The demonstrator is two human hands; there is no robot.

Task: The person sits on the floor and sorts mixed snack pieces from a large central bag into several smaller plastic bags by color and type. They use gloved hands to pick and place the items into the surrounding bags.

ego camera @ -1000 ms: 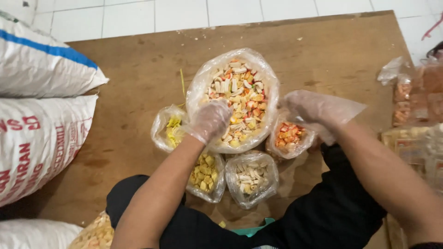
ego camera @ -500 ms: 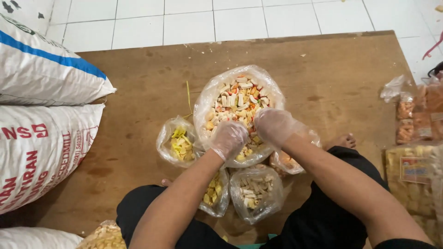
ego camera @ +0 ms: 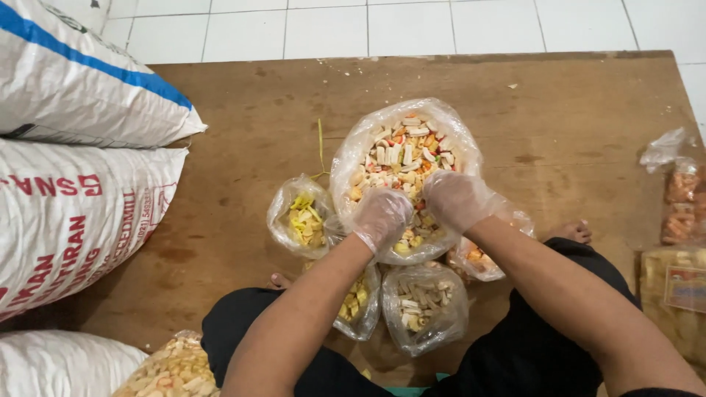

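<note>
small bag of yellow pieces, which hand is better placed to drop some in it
Left, probably. The left hand sits in the big mixed bag right beside the yellow-piece bag; the right hand is on the far side.

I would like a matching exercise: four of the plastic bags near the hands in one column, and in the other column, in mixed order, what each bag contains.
Things:
1. big bag under both hands
2. small bag left of the big bag
3. small bag nearest the lap, between the arms
4. small bag under the right forearm

Contents:
A. orange pieces
B. yellow strips
C. mixed white, yellow and orange pieces
D. white and pale yellow sticks

Pairs: 1-C, 2-B, 3-D, 4-A
</note>
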